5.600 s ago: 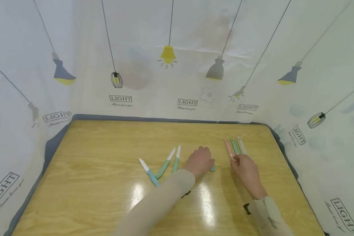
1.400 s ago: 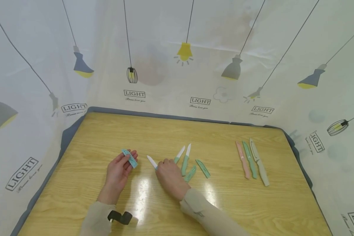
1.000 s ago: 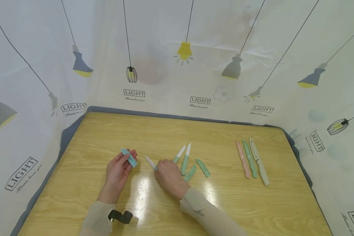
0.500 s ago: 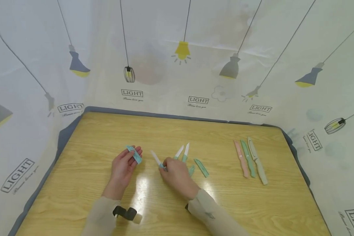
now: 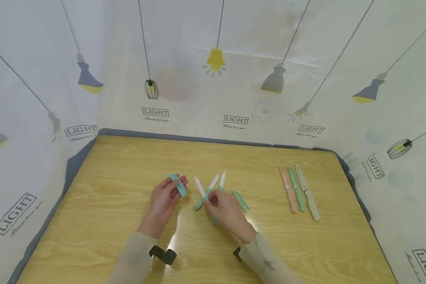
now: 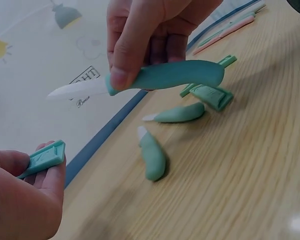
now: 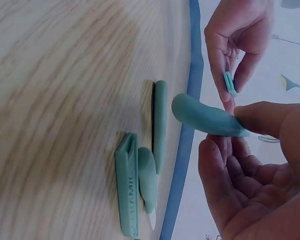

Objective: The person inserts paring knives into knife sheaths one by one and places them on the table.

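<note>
My left hand (image 5: pixel 163 201) holds a light-blue blade sheath (image 5: pixel 178 185), the thumb lying on top and the fingers beneath it. Close by on the right, my right hand (image 5: pixel 228 211) pinches a small paring knife (image 6: pixel 175 75) at the front of its blue handle. The white blade points up and away from me; knife and sheath are apart. Under the right hand lie two green-handled paring knives, one (image 6: pixel 180 114) beside the other (image 6: pixel 152 157), both with bare white blades. A green sheath (image 5: pixel 240 201) rests to their right, and a second green sheath (image 6: pixel 212 97) is hidden by the hand in the head view.
At the table's right, a pink knife (image 5: pixel 288 190), a green knife (image 5: pixel 296 189) and a larger cream knife (image 5: pixel 308 193) lie side by side, blades covered. The wooden table (image 5: pixel 120 165) meets a lamp-printed cloth wall (image 5: pixel 184 90) at the back.
Earlier my left hand reached among the sheaths and my right hand was at the pink knife. Since then the right hand has lifted the blue knife; lately both hands have shifted right.
</note>
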The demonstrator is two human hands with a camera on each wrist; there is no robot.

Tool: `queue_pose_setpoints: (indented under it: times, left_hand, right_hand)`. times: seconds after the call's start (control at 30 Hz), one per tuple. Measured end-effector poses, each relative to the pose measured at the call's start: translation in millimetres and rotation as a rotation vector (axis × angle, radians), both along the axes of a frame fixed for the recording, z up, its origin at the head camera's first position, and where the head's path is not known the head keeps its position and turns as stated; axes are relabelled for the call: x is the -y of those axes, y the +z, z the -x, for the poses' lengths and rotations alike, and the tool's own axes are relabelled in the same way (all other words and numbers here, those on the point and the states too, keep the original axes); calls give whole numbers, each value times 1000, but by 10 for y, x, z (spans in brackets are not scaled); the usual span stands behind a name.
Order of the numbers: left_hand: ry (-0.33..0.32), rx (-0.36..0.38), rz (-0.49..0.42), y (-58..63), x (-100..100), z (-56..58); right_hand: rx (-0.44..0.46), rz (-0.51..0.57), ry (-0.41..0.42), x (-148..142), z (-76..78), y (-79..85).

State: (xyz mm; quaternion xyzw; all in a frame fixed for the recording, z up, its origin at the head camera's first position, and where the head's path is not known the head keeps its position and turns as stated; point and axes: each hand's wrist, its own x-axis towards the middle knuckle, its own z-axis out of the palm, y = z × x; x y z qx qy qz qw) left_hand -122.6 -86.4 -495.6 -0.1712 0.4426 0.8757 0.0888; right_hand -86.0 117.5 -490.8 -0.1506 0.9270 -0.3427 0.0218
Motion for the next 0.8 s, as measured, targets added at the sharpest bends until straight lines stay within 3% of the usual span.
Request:
queue_pose_setpoints:
  times: [0.43,0.8]
  left_hand:
    - [-76,-27,33,-40,-304,49]
    - [-102,-44,32,-47,-407,84]
  right_hand:
    - [67,149,17,-213,-96,-25]
    - [91,150,-1,-308,-155,-13]
